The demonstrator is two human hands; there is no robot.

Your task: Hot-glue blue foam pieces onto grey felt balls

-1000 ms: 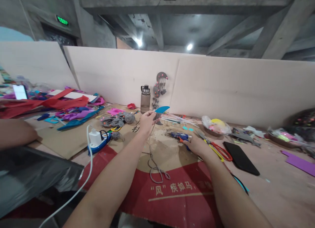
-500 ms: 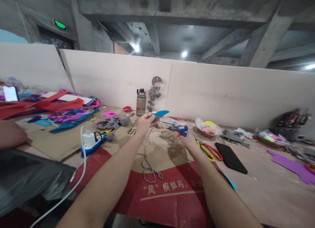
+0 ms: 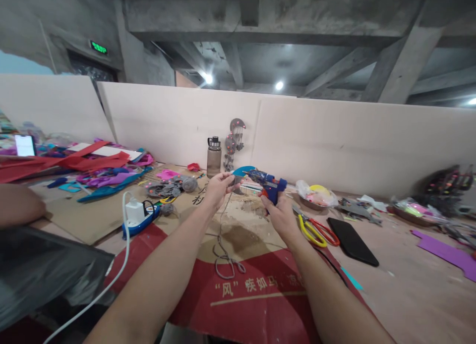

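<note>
My left hand (image 3: 219,186) is closed in a pinch on a small blue leaf-shaped foam piece (image 3: 241,171), held up above the cardboard. A thin grey cord (image 3: 222,245) hangs from that hand down to the cardboard. My right hand (image 3: 280,214) grips a blue glue gun (image 3: 268,183), lifted off the table, its nozzle pointing left and almost touching the blue piece.
Red printed cardboard (image 3: 260,294) covers the table in front of me. Yellow and red scissors (image 3: 316,231) and a black phone (image 3: 352,241) lie to the right. A power strip with a white charger (image 3: 137,214) sits left, a bottle (image 3: 213,157) at the back. Another person's arm (image 3: 18,205) rests far left.
My right hand picked the glue gun up from the table and raised it toward the blue piece. My left hand stayed holding the piece.
</note>
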